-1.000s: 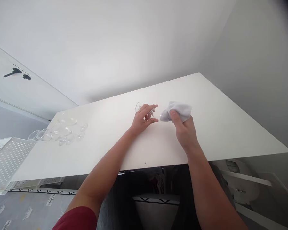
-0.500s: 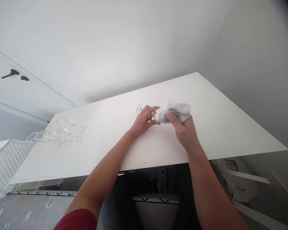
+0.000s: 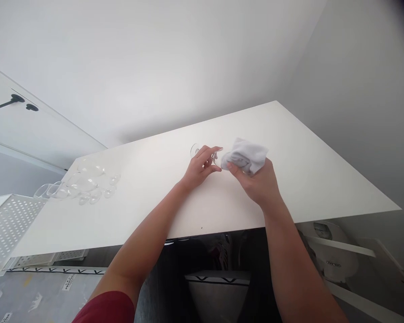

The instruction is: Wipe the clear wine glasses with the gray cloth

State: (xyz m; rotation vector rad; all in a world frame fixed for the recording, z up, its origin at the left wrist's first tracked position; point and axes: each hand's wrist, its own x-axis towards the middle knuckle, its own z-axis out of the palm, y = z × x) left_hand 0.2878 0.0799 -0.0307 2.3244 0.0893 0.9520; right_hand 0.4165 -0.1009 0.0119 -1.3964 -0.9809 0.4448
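A clear stemmed glass (image 3: 195,150) lies on its side on the white table (image 3: 309,170), its foot showing left of my fingers. My left hand (image 3: 199,168) pinches its stem. My right hand (image 3: 257,181) is closed on a crumpled white cloth (image 3: 244,155), which wraps the glass's bowl and hides it. The two hands almost touch at the table's middle.
Several clear glasses (image 3: 84,183) lie at the table's far left. A white perforated basket (image 3: 5,224) stands beside that end. White walls rise behind the table. Under its front edge are dark shapes and white furniture parts (image 3: 336,260).
My right hand has turned the cloth round the glass bowl, so the cloth now covers the bowl fully. My left hand has kept its hold on the stem.
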